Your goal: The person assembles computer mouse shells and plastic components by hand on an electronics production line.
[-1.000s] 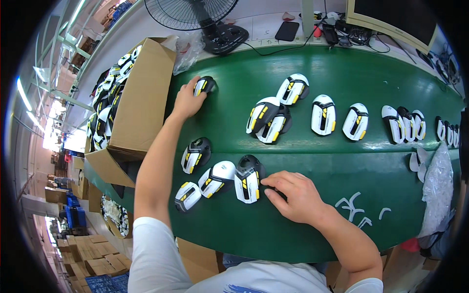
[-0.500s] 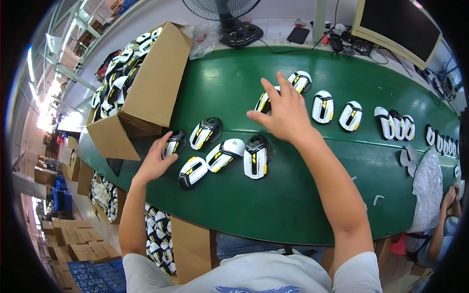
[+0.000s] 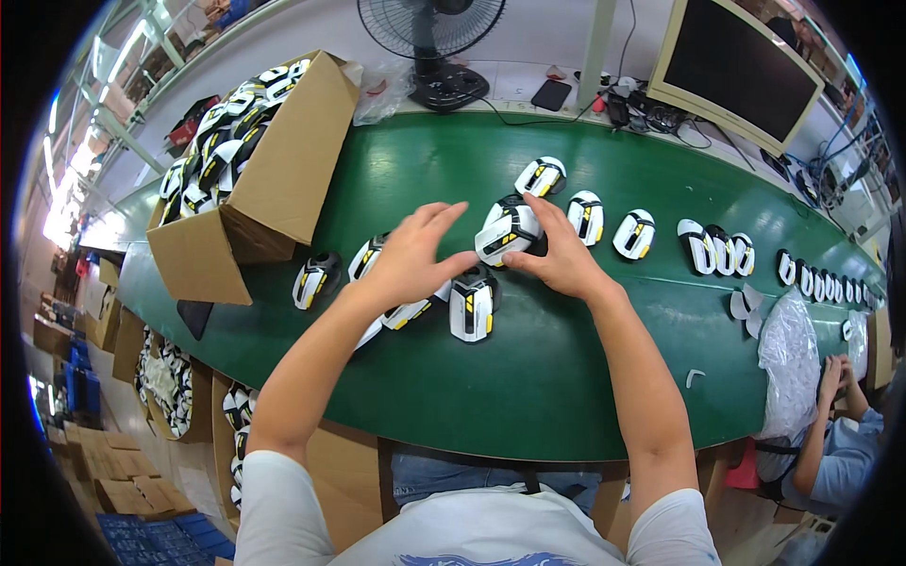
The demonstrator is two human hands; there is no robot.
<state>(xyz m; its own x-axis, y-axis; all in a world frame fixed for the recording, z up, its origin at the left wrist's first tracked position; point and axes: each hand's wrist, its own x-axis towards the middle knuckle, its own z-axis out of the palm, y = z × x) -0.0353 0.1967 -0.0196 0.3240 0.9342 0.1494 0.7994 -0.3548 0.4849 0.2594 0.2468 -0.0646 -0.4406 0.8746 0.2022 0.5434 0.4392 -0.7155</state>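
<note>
My right hand (image 3: 569, 255) has its thumb and fingers around a white, black and yellow computer mouse (image 3: 503, 233), tilted above the green table. To the left, my left hand (image 3: 415, 259) is open, thumb and fingers apart, over several similar mice that it partly hides. Just below the two hands lies a mouse with a black end (image 3: 472, 307). Another mouse (image 3: 316, 280) rests by the cardboard box, left of my left hand. Beyond my right hand sit a far mouse (image 3: 541, 176) and two more, one of them a white mouse (image 3: 634, 235).
An open cardboard box (image 3: 293, 174) heaped with mice stands at the left. Rows of mice (image 3: 722, 250) run along the right, near a clear plastic bag (image 3: 791, 354) and a co-worker's hands (image 3: 835, 377). A fan (image 3: 444, 85), phone (image 3: 551, 94) and monitor (image 3: 736, 71) line the back.
My left hand has let go of the mouse beside the box and moved right, toward my right hand. My right hand has come down and closed on a mouse. The view has shifted slightly.
</note>
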